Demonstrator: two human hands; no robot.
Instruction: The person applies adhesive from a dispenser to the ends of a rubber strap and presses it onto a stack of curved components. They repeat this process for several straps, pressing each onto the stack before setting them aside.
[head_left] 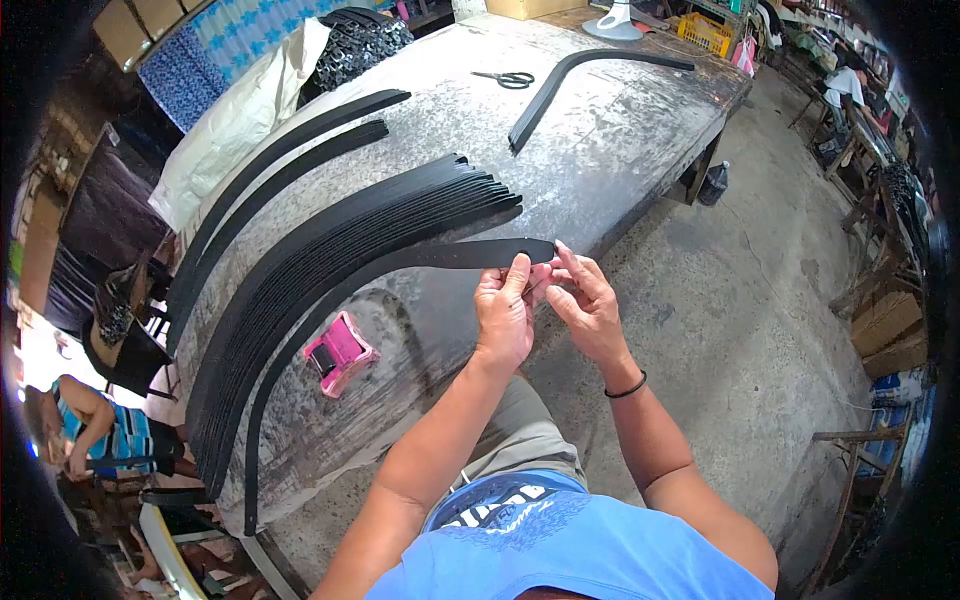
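A long black strap (430,255) curves over the table's near side, its wide end raised at the edge. My left hand (505,312) is closed on that end, thumb on top. At the very tip, the bent fingers of my right hand (590,305) touch the strap; its thumb stands apart from the index finger, and a dark band circles the wrist. Just beyond lies a thick row of similar black straps (330,245), side by side. A pink block-like object (345,350) with a black piece in it sits on the table near the held strap.
The worn grey table (450,110) also carries two straps (270,150) at left, black scissors (505,79) and a bent strap bundle (570,75). A white sack (240,130) lies along the far edge. Other people (110,420) sit at left and far right.
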